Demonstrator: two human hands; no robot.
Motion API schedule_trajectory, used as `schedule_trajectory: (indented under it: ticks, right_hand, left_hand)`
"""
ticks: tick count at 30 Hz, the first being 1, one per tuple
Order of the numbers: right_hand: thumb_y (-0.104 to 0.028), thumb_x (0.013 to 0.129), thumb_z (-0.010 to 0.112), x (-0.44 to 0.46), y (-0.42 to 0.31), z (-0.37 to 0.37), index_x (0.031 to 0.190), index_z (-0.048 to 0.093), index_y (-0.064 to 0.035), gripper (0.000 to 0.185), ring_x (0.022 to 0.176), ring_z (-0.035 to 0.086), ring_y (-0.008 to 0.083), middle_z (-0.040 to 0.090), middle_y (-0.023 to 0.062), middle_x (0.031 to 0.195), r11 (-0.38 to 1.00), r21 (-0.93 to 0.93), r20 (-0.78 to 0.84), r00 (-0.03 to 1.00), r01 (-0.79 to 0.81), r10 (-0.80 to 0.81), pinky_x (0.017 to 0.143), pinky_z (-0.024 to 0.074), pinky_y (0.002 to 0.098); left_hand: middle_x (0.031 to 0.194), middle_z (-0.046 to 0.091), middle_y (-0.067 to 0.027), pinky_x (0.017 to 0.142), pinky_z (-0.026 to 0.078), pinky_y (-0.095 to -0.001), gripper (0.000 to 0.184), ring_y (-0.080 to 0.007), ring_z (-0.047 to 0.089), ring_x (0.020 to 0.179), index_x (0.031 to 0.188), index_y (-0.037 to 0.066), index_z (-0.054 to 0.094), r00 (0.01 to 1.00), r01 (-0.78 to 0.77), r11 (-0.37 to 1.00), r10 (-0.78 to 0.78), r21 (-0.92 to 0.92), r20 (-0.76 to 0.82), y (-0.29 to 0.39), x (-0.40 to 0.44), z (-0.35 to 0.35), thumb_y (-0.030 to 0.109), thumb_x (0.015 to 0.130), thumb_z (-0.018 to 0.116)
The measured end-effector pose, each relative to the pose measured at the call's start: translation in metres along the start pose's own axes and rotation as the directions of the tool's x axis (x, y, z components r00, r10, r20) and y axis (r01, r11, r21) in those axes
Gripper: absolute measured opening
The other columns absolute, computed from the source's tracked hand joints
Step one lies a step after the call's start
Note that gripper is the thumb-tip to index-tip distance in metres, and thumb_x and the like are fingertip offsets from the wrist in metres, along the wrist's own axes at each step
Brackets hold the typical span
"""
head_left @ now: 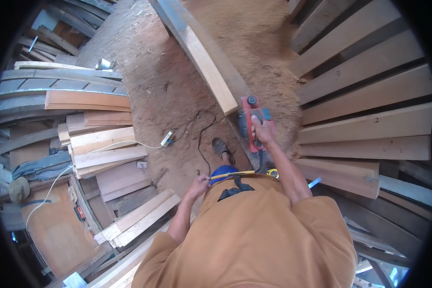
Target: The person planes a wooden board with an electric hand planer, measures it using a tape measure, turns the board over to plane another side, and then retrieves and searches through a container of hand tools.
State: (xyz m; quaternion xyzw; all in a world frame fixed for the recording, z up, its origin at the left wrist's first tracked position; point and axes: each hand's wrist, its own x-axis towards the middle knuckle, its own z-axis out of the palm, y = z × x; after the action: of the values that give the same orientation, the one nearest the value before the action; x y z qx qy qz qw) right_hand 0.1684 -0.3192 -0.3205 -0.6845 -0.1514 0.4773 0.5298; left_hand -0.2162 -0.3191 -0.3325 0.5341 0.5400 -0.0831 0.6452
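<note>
- The right hand [264,130] has its fingers closed round the top handle of a red-and-black handheld power planer [248,109]
- The planer is at the near end of a long, grey wooden bench [236,82], just beside the end of a pale, narrow wooden board [209,72] lying lengthwise along it
- The left hand [200,186] pinches one end of a thin yellow strip [235,174], possibly a cord or rule, held across the waist, with its fingers narrow
- A white rectangular socket block [167,139] lies on the brown earth floor [153,96], left of the bench
</note>
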Motion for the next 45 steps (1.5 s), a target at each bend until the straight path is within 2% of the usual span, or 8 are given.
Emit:
schedule_trajectory:
  ticks: [15,21,27,31,34,37,40,45]
  right_hand:
    - [-0.049,0.098,0.063,-0.008,0.009,-0.001,0.100,0.062,-0.0066,0.042,0.056,0.057,0.0082,0.059,-0.0012,0.070,1.000,-0.031,-0.011,1.000,-0.003,0.003,0.051,0.0475,0.0257]
    - [-0.043,0.097,0.063,0.003,0.031,-0.008,0.109,0.063,0.0023,0.047,0.084,0.069,0.0262,0.071,0.0119,0.090,0.828,-0.480,-0.112,0.917,0.288,-0.384,0.076,0.0548,0.0405]
    - [-0.038,0.093,0.059,-0.046,0.041,-0.063,0.124,0.064,0.0019,0.051,0.101,0.069,0.0367,0.071,0.0228,0.106,0.830,-0.543,-0.083,0.975,0.131,-0.208,0.087,0.0517,0.0467]
    - [-0.032,0.086,0.066,-0.109,0.060,-0.087,0.123,0.069,-0.0090,0.045,0.104,0.066,0.0392,0.070,0.0205,0.110,0.442,-0.897,0.036,0.994,-0.013,0.103,0.091,0.0509,0.0506]
    - [-0.034,0.085,0.067,-0.165,0.095,-0.082,0.122,0.070,-0.0100,0.045,0.114,0.061,0.0401,0.064,0.0193,0.123,0.274,-0.961,0.015,0.999,0.025,-0.038,0.098,0.0479,0.0506]
    - [-0.035,0.086,0.068,-0.180,0.115,-0.073,0.126,0.066,-0.0090,0.048,0.129,0.046,0.0427,0.045,0.0181,0.145,0.364,-0.930,-0.071,0.997,-0.055,-0.032,0.107,0.0384,0.0506]
    - [-0.033,0.085,0.070,-0.196,0.111,-0.051,0.121,0.070,-0.0082,0.044,0.115,0.059,0.0409,0.065,0.0185,0.121,0.325,-0.943,-0.205,0.898,-0.075,-0.390,0.102,0.0457,0.0497]
    - [-0.042,0.093,0.068,-0.206,0.113,-0.007,0.109,0.069,-0.0021,0.043,0.078,0.063,0.0250,0.065,0.0108,0.083,0.883,-0.385,-0.078,0.963,-0.269,0.259,0.073,0.0513,0.0404]
  left_hand:
    - [0.078,0.060,0.0007,0.064,0.042,-0.0269,0.013,-0.0096,0.052,0.071,0.096,0.007,0.063,0.994,-0.089,0.995,0.091,0.044,-0.060,0.003,-0.004,-0.006,0.007,0.091,0.051]
    - [0.085,0.065,-0.0029,0.077,0.047,-0.0301,0.015,-0.0144,0.059,0.082,0.100,0.006,0.066,0.997,-0.022,0.991,0.031,0.131,-0.069,0.001,-0.023,0.000,0.014,0.094,0.055]
    - [0.079,0.067,-0.0034,0.066,0.047,-0.0334,0.017,-0.0142,0.059,0.072,0.099,0.007,0.068,0.989,0.086,0.927,-0.036,0.366,-0.142,0.009,-0.050,0.024,0.017,0.092,0.055]
    - [0.083,0.070,-0.0076,0.073,0.050,-0.0362,0.022,-0.0175,0.064,0.078,0.102,0.009,0.070,0.994,0.077,0.931,-0.042,0.357,-0.106,-0.023,-0.035,0.028,0.024,0.092,0.057]
    - [0.079,0.067,-0.0026,0.063,0.047,-0.0332,0.018,-0.0137,0.059,0.071,0.099,0.007,0.069,0.997,0.064,0.931,-0.044,0.360,-0.064,-0.011,-0.036,0.028,0.017,0.092,0.056]
    - [0.079,0.066,-0.0030,0.064,0.046,-0.0327,0.018,-0.0140,0.058,0.072,0.100,0.007,0.069,1.000,-0.016,0.913,0.010,0.408,0.016,-0.010,-0.030,0.021,0.016,0.092,0.056]
    - [0.079,0.064,-0.0024,0.065,0.045,-0.0317,0.018,-0.0137,0.056,0.072,0.100,0.006,0.069,0.994,-0.007,0.910,-0.037,0.415,0.098,-0.006,-0.029,0.013,0.016,0.092,0.056]
    - [0.078,0.062,0.0000,0.065,0.043,-0.0302,0.019,-0.0118,0.054,0.071,0.102,0.005,0.068,0.958,-0.159,0.959,0.091,0.236,0.273,-0.021,-0.018,-0.003,0.015,0.092,0.054]
